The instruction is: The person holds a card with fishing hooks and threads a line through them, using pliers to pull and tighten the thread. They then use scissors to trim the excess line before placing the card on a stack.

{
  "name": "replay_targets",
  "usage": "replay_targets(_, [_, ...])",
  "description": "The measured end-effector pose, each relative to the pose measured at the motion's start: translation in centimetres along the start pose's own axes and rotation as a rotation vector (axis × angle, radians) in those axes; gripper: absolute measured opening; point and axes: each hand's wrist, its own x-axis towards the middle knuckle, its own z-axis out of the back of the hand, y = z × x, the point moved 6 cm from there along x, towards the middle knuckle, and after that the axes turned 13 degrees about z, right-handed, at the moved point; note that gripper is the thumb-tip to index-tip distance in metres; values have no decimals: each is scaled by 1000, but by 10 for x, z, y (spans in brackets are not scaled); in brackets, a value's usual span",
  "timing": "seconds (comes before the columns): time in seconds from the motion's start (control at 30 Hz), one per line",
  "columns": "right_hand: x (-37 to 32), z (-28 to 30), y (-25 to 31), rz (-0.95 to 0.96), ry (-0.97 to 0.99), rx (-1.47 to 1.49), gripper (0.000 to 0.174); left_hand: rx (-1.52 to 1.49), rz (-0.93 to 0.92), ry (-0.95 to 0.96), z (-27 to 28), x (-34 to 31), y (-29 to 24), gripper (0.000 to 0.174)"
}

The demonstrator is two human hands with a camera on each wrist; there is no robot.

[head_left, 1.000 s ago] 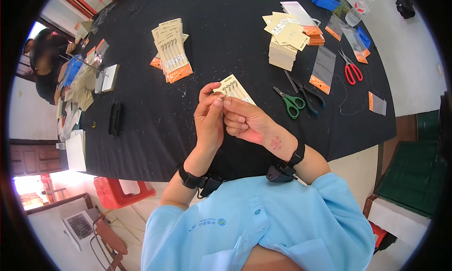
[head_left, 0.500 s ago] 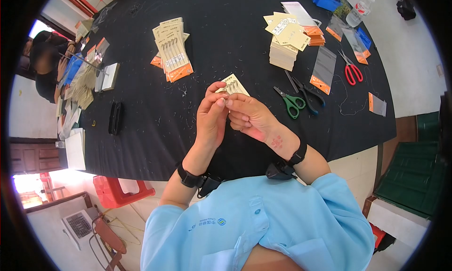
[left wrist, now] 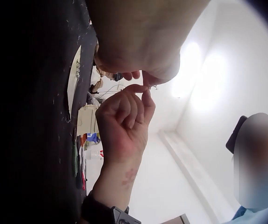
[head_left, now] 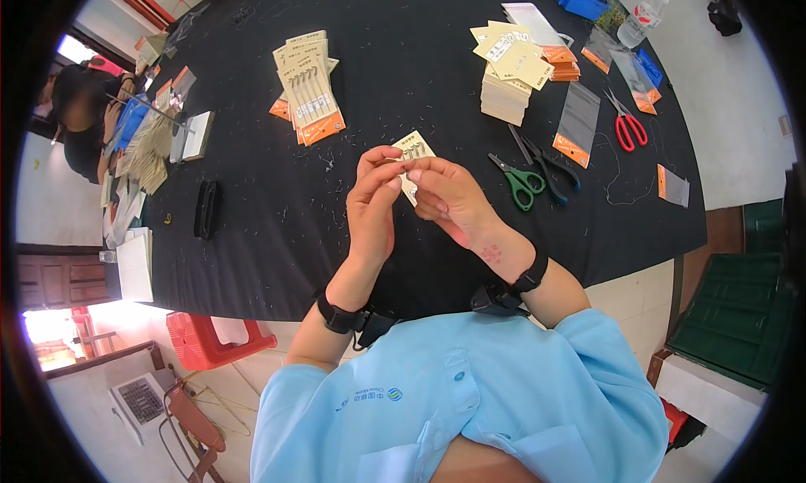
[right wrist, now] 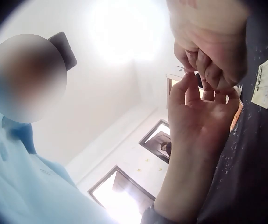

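Observation:
In the head view my left hand (head_left: 369, 206) and right hand (head_left: 457, 199) meet at the thumb and index fingertips, above the table's near half. Between them they pinch a tiny thin wiry piece (left wrist: 154, 87), too small to make out fully; its ends poke out past the fingertips in both wrist views. My right hand's other fingers are curled in. Just beyond and partly behind the hands, a cream card (head_left: 410, 140) with a row of dark hook-shaped pieces lies on the black cloth; my fingers cover part of it in the head view.
Right of my hands lie green-handled scissors (head_left: 525, 189), dark pliers (head_left: 554, 179), red-handled scissors (head_left: 628, 130) and a clear packet (head_left: 578, 122). Farther off stand a stack of cream cards (head_left: 504, 101) and a pile of filled packets (head_left: 309, 92). A person (head_left: 80, 113) sits at the far left.
My hands, joined at the fingertips, shift slightly, and the right hand tilts a little. More of the cream card shows between and below the fingers. The tools stay put.

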Motion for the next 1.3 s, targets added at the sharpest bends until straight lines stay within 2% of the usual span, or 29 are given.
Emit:
replay_targets(0.17, [3, 6, 5, 135, -46, -179, 11, 75, -43, -16, -3, -2, -8, 19])
replay_targets(0.23, [4, 11, 5, 197, -55, -273, 10, 218, -71, -80, -4, -3, -13, 17])
replay_targets(0.4, [5, 11, 8, 300, -30, -447, 10, 224, -70, -125, 0, -2, -11, 13])
replay_targets(0.53, [7, 14, 7, 313, -22, -468, 9, 189, -37, -144, 5, -1, -9, 11])
replay_targets(0.63, [8, 15, 5, 239, -42, -354, 9, 110, 37, -144, 5, 0, -7, 11])
replay_targets(0.7, [9, 16, -2, 119, -19, -181, 10, 90, 58, -146, 10, 1, -5, 11])
replay_targets(1.0, [5, 8, -6, -94, 111, 43, 10, -168, 213, -61, 9, 4, 5, 13])
replay_targets(1.3, [4, 6, -8, -126, 113, 95, 10, -145, 209, -20, 6, 4, 3, 17])
